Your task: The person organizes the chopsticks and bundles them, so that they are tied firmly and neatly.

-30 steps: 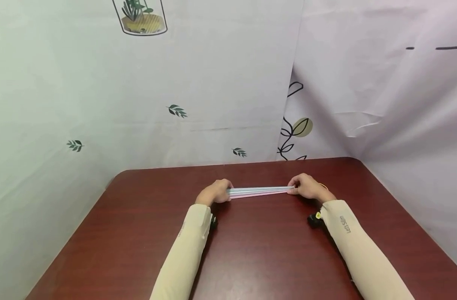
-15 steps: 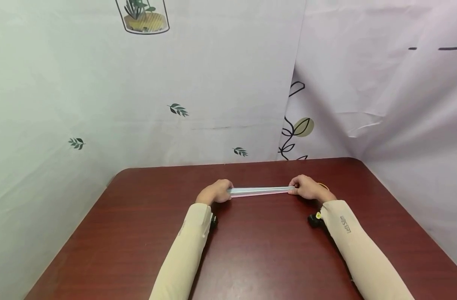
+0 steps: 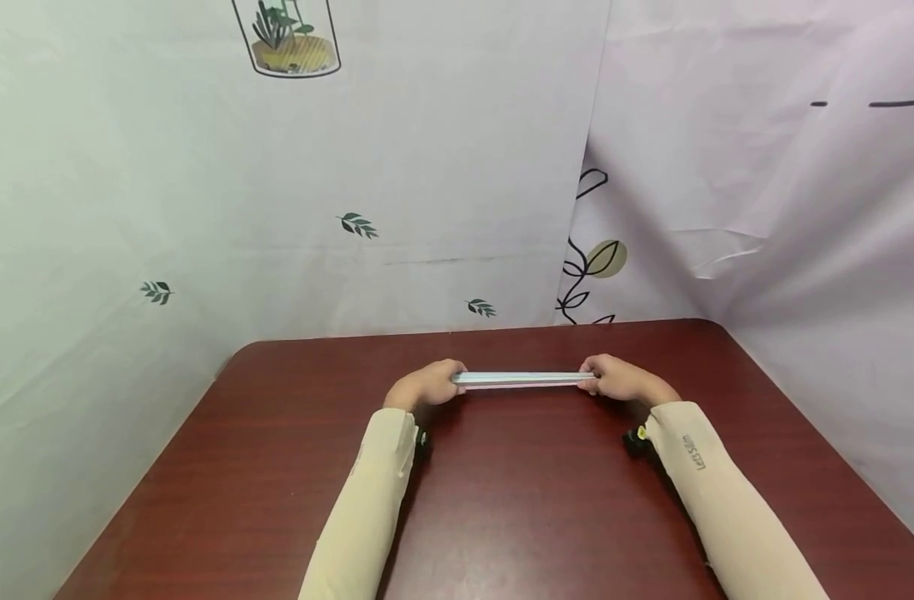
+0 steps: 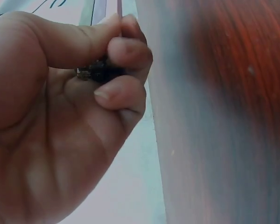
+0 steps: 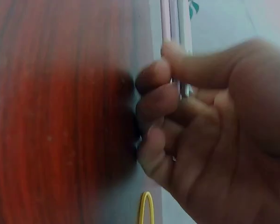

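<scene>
Head view: pale stack (image 3: 524, 379) (pink-edged) in left hand (image 3: 437, 382) and right hand (image 3: 614, 378).

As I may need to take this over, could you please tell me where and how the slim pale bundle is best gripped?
Probably pinch the slim pale bundle across its middle, coming from above: it runs straight from side to side, ends held in the left hand and right hand, so the stretch between looks easiest.

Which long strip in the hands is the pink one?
The pink strip is the bottom one in the head view and leftmost in the right wrist view; the other strips look bluish or greyish.
</scene>
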